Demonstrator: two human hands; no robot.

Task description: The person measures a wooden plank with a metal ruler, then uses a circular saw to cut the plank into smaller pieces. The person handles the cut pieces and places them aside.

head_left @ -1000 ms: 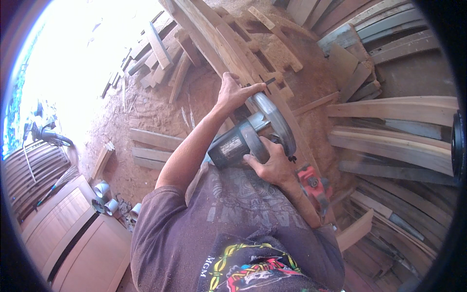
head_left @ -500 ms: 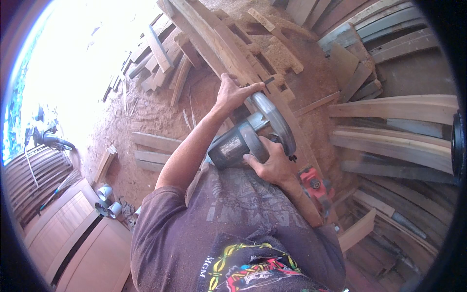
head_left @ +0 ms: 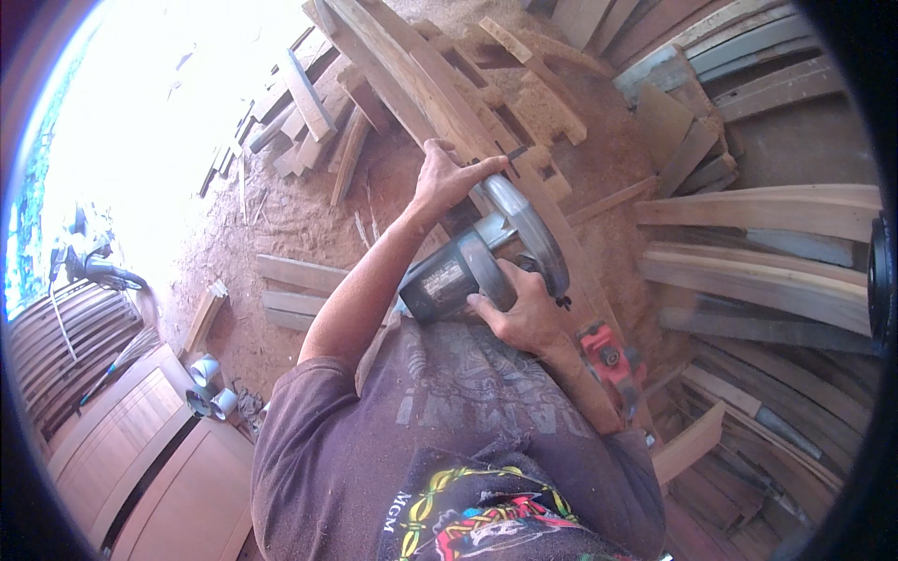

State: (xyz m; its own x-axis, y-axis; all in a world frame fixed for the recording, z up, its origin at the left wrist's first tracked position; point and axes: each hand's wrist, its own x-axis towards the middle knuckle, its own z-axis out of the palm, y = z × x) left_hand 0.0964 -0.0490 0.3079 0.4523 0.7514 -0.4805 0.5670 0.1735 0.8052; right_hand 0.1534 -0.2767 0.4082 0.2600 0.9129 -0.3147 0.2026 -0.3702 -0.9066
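A circular saw with a dark motor body and a silver blade guard rests on a long wooden plank. My right hand is closed round its rear handle. Towards the front of the saw, my left hand grips its base near the plank's left edge, thumb stretched across to the front of the guard. The left fingertips are partly hidden. The saw's motor end lies close against my shirt. Beside my right forearm, a red power tool with a round black part sits at the near end of the plank.
Wood offcuts lie heaped at the far left. Sawdust-covered blocks with square holes are beyond the plank. Stacked curved boards fill the right side. Panelled doors and white pipe pieces stand at lower left.
The view has shifted very slightly. Both hands and the saw hold nearly the same place on the plank.
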